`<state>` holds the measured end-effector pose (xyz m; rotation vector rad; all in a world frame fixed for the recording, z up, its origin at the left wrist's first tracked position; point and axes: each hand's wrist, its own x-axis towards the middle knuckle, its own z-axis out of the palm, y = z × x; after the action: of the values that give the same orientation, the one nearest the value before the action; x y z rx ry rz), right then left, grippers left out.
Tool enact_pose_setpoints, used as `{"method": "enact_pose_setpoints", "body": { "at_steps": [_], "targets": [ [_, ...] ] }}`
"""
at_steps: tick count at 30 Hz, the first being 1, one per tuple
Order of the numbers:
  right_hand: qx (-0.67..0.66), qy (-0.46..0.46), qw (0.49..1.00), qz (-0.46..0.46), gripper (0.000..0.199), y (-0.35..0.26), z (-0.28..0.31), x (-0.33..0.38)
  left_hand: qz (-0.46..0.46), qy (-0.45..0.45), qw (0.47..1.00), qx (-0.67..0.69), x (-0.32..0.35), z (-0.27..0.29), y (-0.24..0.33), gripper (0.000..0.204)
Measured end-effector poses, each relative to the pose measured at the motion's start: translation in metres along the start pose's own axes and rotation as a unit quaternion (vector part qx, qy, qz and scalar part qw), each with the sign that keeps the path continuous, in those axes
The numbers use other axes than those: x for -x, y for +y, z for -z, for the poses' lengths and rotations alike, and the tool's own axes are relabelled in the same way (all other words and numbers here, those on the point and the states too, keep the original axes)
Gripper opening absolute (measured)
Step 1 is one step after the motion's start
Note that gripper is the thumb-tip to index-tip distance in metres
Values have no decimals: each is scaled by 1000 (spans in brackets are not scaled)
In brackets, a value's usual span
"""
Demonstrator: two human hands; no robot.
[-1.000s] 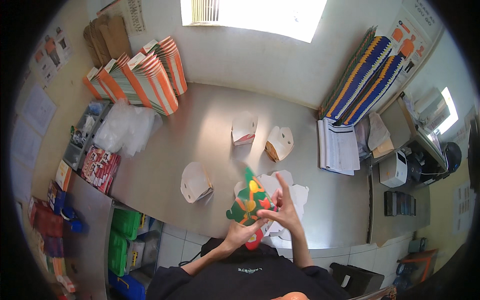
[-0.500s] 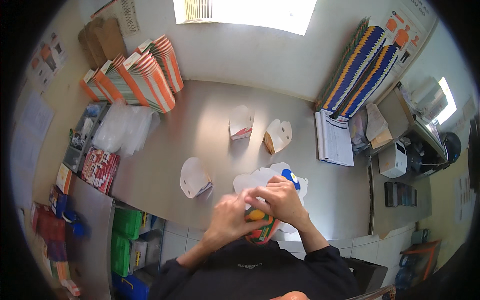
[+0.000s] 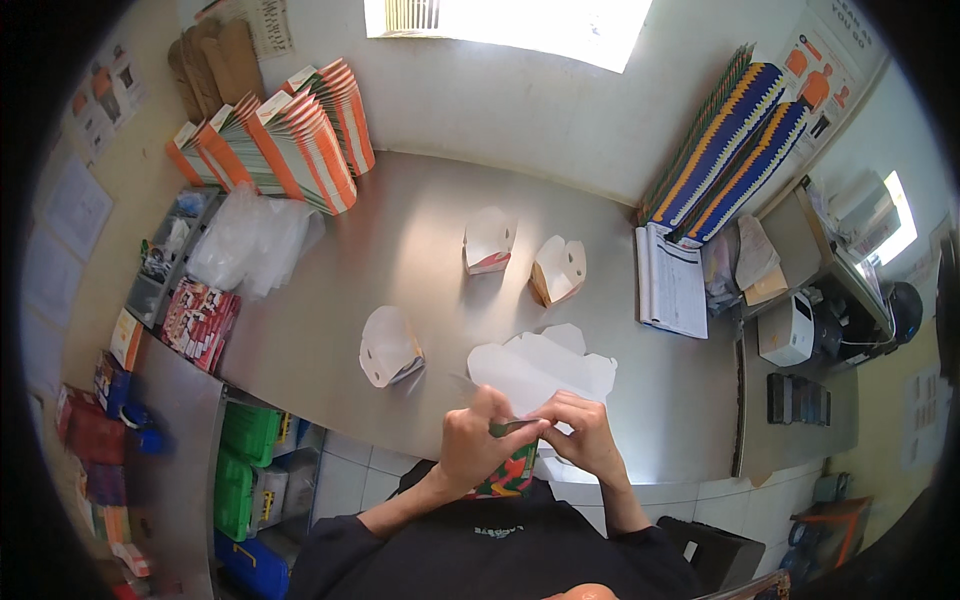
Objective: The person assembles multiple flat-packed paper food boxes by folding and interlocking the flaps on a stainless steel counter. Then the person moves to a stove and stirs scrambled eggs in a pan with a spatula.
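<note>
A patterned green, red and yellow paper food box (image 3: 515, 468) is held close to my body at the table's near edge. My left hand (image 3: 472, 440) grips its left side, thumb and fingers closed on an upper flap. On the other side my right hand (image 3: 580, 432) pinches the same top edge, fingertips almost meeting the left thumb. Both hands hide much of the box. Just beyond them lie flat white carton blanks (image 3: 540, 368), overlapping. Farther off stand three folded, open-topped boxes: one box (image 3: 392, 345) at left, another box (image 3: 488, 240) at the back, and a brown-sided box (image 3: 557, 272) beside it.
Orange-striped carton stacks (image 3: 300, 140) and clear plastic bags (image 3: 250, 240) occupy the back left of the steel table (image 3: 300, 330). Blue-edged carton stacks (image 3: 725, 150) lean at the back right, near an open notebook (image 3: 672, 280). Green bins (image 3: 245, 465) sit below the left side.
The hands have moved slightly apart and nearer to me, with the box's top flap now between them. A blue-and-white patch seen by the right hand no longer shows.
</note>
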<state>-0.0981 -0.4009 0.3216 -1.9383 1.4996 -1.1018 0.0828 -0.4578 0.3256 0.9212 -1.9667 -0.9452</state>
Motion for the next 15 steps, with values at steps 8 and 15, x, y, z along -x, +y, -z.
{"method": "enact_pose_setpoints", "body": {
  "at_steps": [8, 15],
  "targets": [
    [31, 196, 972, 125, 19, -27, 21, 9, 178, -326, 859, 353, -1, 53, 13, 52],
    [136, -58, 934, 325, 33, -34, 55, -4, 219, -354, 853, 315, -2, 50, 14, 40]
  ]
}}
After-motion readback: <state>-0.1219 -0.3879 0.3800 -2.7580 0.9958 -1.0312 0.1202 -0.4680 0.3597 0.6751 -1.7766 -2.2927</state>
